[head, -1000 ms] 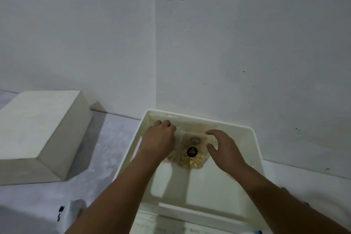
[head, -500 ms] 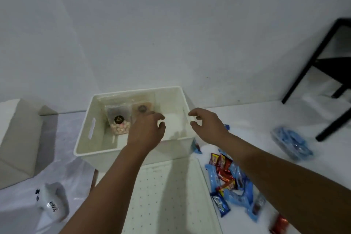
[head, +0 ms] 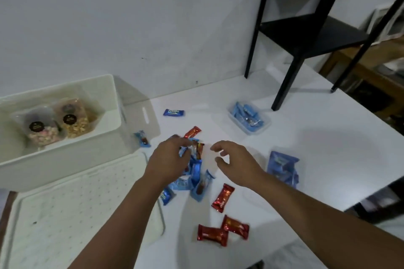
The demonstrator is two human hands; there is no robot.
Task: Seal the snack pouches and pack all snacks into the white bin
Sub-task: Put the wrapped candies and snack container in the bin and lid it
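Observation:
The white bin (head: 65, 160) stands at the left, holding two clear snack pouches (head: 41, 130) with black round labels. Right of it lies a loose pile of blue and red wrapped snacks (head: 196, 181) on the white tabletop. My left hand (head: 170, 159) lies over the pile's top, its bent fingers touching the wrappers. My right hand (head: 237, 162) hovers just to the right of the pile with loosely curled fingers and holds nothing. More red bars (head: 223, 230) lie nearer to me, and a single blue snack (head: 173, 112) sits farther back.
A white perforated lid (head: 76, 214) lies in front of the bin. A clear tub of blue snacks (head: 248, 119) and a blue bag (head: 282, 168) sit to the right. A black side table (head: 317, 28) stands at the back right, near the tabletop's right edge.
Both hands have left the pouches inside the bin and swung right to the snack pile. The view has turned right with them.

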